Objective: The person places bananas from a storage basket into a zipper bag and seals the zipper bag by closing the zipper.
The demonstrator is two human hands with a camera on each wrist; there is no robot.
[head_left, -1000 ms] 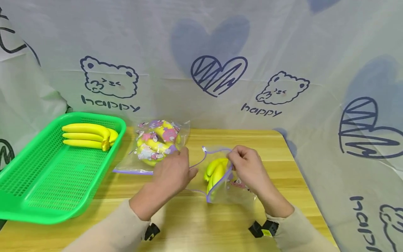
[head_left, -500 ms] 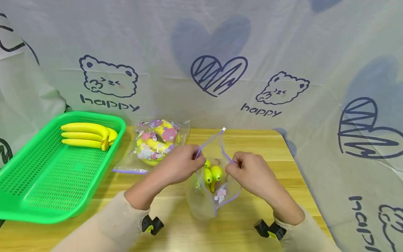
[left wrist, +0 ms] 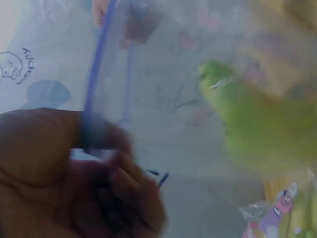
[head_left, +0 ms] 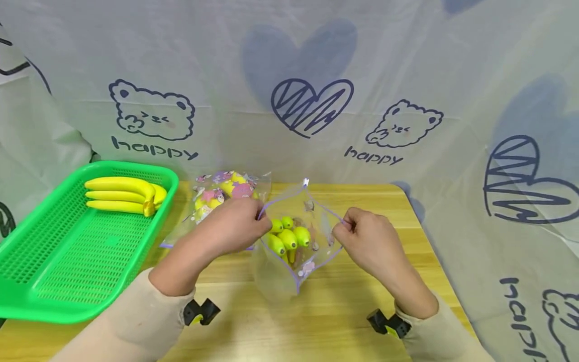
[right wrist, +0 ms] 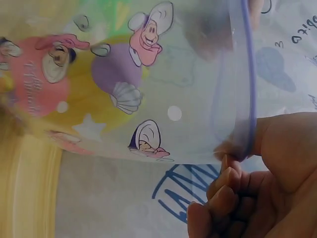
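Observation:
A clear zip bag (head_left: 276, 276) with a purple edge and cartoon prints stands with its mouth spread wide between both hands. Inside it lies a bunch of bananas (head_left: 288, 239), greenish tips toward the mouth. My left hand (head_left: 237, 223) pinches the bag's left rim; in the left wrist view, thumb and finger clasp the purple strip (left wrist: 96, 74). The opposite rim is pinched by my right hand (head_left: 373, 241), and the right wrist view shows its thumb and fingertip on the purple strip (right wrist: 250, 64). A white slider (head_left: 305, 182) sits at the rim's far corner.
Behind my left hand lies a second printed zip bag (head_left: 226, 188) with bananas in it, partly hidden by that hand. A green basket (head_left: 104, 296) at the left holds another banana bunch (head_left: 119, 193). A printed cloth (head_left: 226, 75) hangs along the wooden table's (head_left: 384, 201) back edge.
My left hand has come from beside the second bag to grip the left rim, then moved left. The bag was lifted from lying on its side, and its mouth has spread wider.

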